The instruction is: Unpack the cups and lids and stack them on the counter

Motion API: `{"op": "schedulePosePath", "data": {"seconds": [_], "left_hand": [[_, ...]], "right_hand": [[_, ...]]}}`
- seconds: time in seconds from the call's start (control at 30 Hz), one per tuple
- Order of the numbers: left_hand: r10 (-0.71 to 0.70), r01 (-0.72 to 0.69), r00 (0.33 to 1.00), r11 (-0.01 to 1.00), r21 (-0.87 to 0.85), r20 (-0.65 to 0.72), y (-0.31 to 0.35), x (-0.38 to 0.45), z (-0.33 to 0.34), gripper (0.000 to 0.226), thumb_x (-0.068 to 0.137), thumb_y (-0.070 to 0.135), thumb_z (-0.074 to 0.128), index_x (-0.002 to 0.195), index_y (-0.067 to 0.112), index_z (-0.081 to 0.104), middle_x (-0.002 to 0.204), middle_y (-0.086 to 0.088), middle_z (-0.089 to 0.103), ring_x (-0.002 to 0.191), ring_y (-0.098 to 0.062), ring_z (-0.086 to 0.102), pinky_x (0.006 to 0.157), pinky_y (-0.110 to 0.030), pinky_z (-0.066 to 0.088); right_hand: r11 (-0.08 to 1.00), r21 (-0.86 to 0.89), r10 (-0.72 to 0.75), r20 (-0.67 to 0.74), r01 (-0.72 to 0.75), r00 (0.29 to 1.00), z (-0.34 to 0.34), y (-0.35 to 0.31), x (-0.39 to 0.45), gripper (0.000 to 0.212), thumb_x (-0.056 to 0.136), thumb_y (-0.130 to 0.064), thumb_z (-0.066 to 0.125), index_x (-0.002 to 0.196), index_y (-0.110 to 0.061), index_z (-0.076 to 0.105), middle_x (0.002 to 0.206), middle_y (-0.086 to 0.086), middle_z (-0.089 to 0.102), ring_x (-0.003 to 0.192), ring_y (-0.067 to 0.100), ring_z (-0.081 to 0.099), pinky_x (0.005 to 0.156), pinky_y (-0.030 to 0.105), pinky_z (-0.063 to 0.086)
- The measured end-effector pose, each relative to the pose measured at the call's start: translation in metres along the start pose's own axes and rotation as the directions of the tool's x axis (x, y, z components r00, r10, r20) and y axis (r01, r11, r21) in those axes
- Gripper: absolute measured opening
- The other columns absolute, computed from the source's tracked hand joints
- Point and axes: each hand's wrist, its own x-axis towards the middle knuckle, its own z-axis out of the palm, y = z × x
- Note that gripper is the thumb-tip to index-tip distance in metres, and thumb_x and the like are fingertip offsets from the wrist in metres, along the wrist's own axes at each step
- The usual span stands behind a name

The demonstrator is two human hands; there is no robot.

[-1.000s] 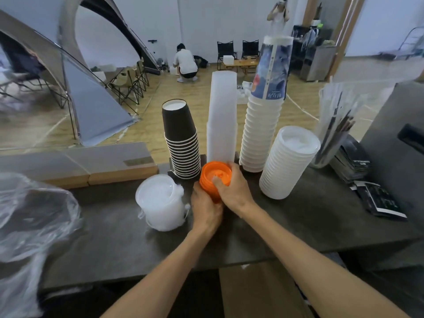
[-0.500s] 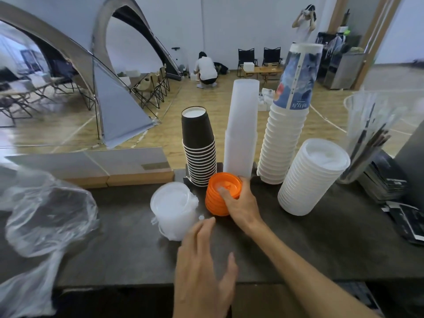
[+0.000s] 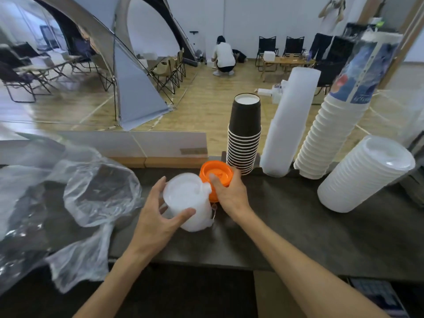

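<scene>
In the head view the left hand (image 3: 158, 216) curls its fingers (image 3: 160, 183) and thumb round a wrapped stack of white lids (image 3: 188, 198) standing on the table (image 3: 298, 226); the right hand (image 3: 229, 193) rests on a stack of orange lids (image 3: 215, 177) just right of the left fingers, its fingers bent over the top and side; beyond the right fingers stand black cups (image 3: 244, 143), a translucent cup stack (image 3: 286, 125) and white cup stacks (image 3: 330, 138); crumpled plastic bags (image 3: 75, 198) lie left of the left fingers. The step in hand appears to be unwrapping the white lids; the next move likely calls for peeling off their thin film while steadying the stack.
</scene>
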Motion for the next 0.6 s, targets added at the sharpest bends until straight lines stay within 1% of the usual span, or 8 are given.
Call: {"op": "schedulePosePath", "data": {"seconds": [0.13, 0.27, 0.33, 0.4, 0.47, 0.5, 0.53, 0.6], "left_hand": [[0.019, -0.015, 0.999, 0.997, 0.073, -0.051, -0.012, 0.004, -0.027, 0.104, 0.066, 0.060, 0.085, 0.150, 0.028, 0.034, 0.140, 0.013, 0.040, 0.125, -0.012, 0.049, 0.100, -0.031, 0.050], [0.041, -0.036, 0.999, 0.990, 0.134, -0.028, -0.022, 0.009, -0.042, 0.104, 0.066, 0.058, 0.083, 0.151, 0.027, 0.032, 0.137, 0.016, 0.037, 0.124, -0.008, 0.044, 0.105, -0.037, 0.049], [0.065, -0.065, 0.998, 0.982, 0.179, 0.010, -0.023, 0.012, -0.046, 0.110, 0.065, 0.063, 0.083, 0.153, 0.027, 0.027, 0.138, 0.015, 0.033, 0.126, -0.004, 0.038, 0.108, -0.034, 0.043], [0.117, -0.127, 0.992, 0.967, 0.222, 0.055, -0.020, 0.018, -0.048, 0.117, 0.061, 0.070, 0.078, 0.155, 0.028, 0.022, 0.146, 0.013, 0.028, 0.131, -0.002, 0.030, 0.109, -0.028, 0.033], [0.173, -0.195, 0.979, 0.946, 0.259, 0.105, -0.012, 0.026, -0.049, 0.117, 0.063, 0.070, 0.079, 0.156, 0.030, 0.021, 0.155, 0.014, 0.020, 0.137, 0.000, 0.023, 0.111, -0.027, 0.026], [0.186, -0.215, 0.974, 0.939, 0.268, 0.129, -0.007, 0.030, -0.048, 0.114, 0.064, 0.070, 0.079, 0.155, 0.032, 0.023, 0.157, 0.016, 0.017, 0.137, 0.001, 0.021, 0.112, -0.028, 0.025], [0.186, -0.222, 0.971, 0.936, 0.272, 0.154, -0.003, 0.035, -0.048, 0.110, 0.065, 0.069, 0.078, 0.154, 0.035, 0.024, 0.157, 0.017, 0.016, 0.136, 0.002, 0.021, 0.112, -0.028, 0.024], [0.164, -0.228, 0.960, 0.927, 0.297, 0.226, 0.002, 0.042, -0.046, 0.102, 0.067, 0.067, 0.078, 0.152, 0.039, 0.029, 0.155, 0.017, 0.018, 0.135, -0.001, 0.024, 0.113, -0.031, 0.028]], "right_hand": [[0.999, 0.004, 0.052, 0.024, -0.052, 0.998, 0.034, -0.016, 0.008, 0.074, 0.088, -0.060, 0.064, 0.146, -0.024, 0.034, 0.141, 0.004, 0.052, 0.126, 0.026, 0.052, 0.103, 0.044, 0.043], [0.995, 0.021, 0.093, -0.011, -0.093, 0.996, 0.042, -0.020, 0.007, 0.077, 0.087, -0.065, 0.062, 0.145, -0.021, 0.038, 0.140, 0.005, 0.053, 0.127, 0.026, 0.053, 0.107, 0.045, 0.044], [0.994, 0.027, 0.109, -0.067, -0.108, 0.992, 0.036, -0.021, -0.005, 0.081, 0.085, -0.069, 0.059, 0.146, -0.020, 0.039, 0.142, 0.004, 0.052, 0.130, 0.024, 0.051, 0.110, 0.046, 0.042], [0.995, 0.092, 0.069, -0.224, -0.049, 0.972, 0.026, -0.018, -0.028, 0.060, 0.089, -0.059, 0.061, 0.135, -0.022, 0.049, 0.134, 0.002, 0.056, 0.122, 0.018, 0.055, 0.106, 0.041, 0.046], [0.989, 0.129, -0.016, -0.357, 0.066, 0.934, 0.019, -0.012, -0.057, 0.017, 0.096, -0.033, 0.063, 0.110, -0.025, 0.058, 0.112, -0.003, 0.064, 0.101, 0.009, 0.061, 0.092, 0.030, 0.051], [0.989, 0.120, -0.036, -0.342, 0.081, 0.939, 0.018, -0.008, -0.070, 0.006, 0.096, -0.024, 0.063, 0.102, -0.026, 0.062, 0.102, -0.006, 0.067, 0.093, 0.004, 0.062, 0.085, 0.027, 0.051], [0.992, 0.108, -0.036, -0.275, 0.068, 0.961, 0.019, -0.003, -0.080, 0.009, 0.096, -0.019, 0.063, 0.099, -0.027, 0.065, 0.097, -0.008, 0.068, 0.090, 0.002, 0.063, 0.082, 0.026, 0.052], [0.994, 0.103, 0.029, -0.070, -0.022, 0.997, 0.026, 0.008, -0.092, 0.019, 0.094, -0.017, 0.066, 0.110, -0.027, 0.066, 0.107, -0.009, 0.069, 0.098, 0.001, 0.063, 0.087, 0.024, 0.053]]}}
